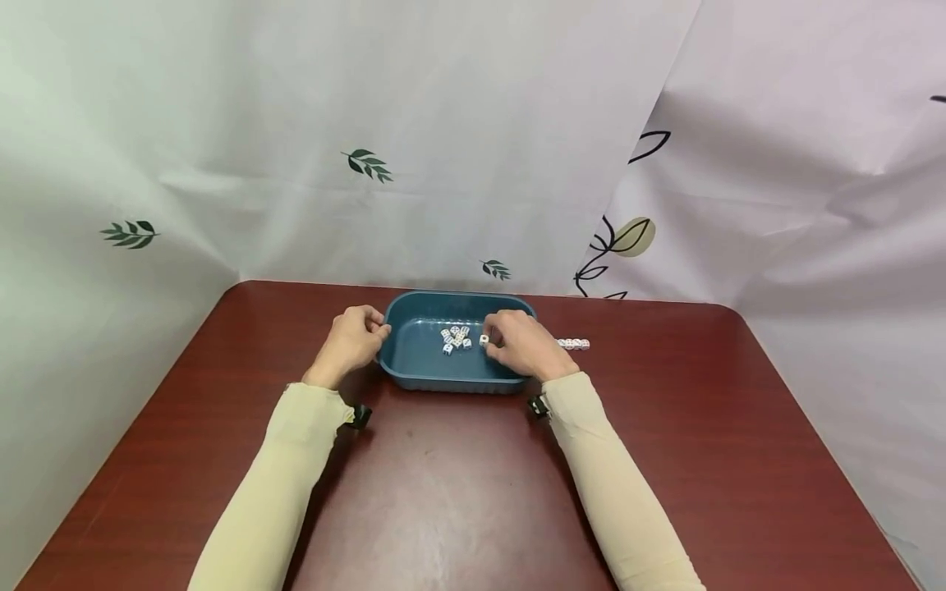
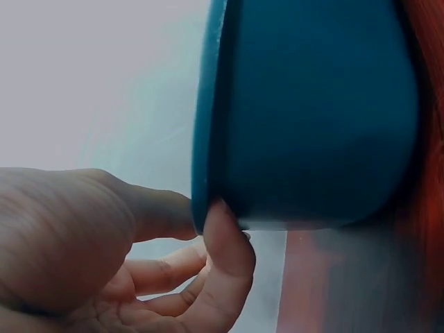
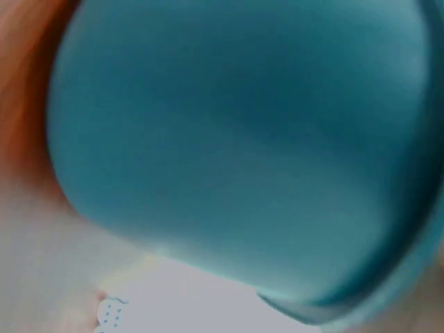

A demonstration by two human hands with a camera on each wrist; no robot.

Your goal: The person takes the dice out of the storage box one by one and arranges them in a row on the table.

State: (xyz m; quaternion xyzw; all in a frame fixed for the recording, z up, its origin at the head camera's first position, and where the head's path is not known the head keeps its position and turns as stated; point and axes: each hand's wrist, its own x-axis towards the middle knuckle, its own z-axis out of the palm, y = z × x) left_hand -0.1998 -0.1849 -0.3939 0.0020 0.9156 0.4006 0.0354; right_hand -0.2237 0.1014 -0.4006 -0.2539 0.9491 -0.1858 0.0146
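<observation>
A blue-green rectangular tray (image 1: 458, 383) stands on the table, with several white dice (image 1: 456, 337) in a loose group inside it. My left hand (image 1: 351, 341) pinches the tray's left rim between thumb and finger; the left wrist view shows fingertips (image 2: 229, 239) at the rim's edge. Over the tray's right end, my right hand (image 1: 523, 341) reaches in with bent fingers. A single die (image 1: 484, 339) lies between its thumb and forefinger, apart from the group. The right wrist view shows the tray's outer wall (image 3: 236, 152), while the right fingers are out of sight there.
Right of the tray, partly behind the right hand, a short row of dice (image 1: 575, 344) lies on the dark red table (image 1: 436, 476). A pale curtain (image 1: 458, 123) with leaf prints hangs close behind the table and along both sides.
</observation>
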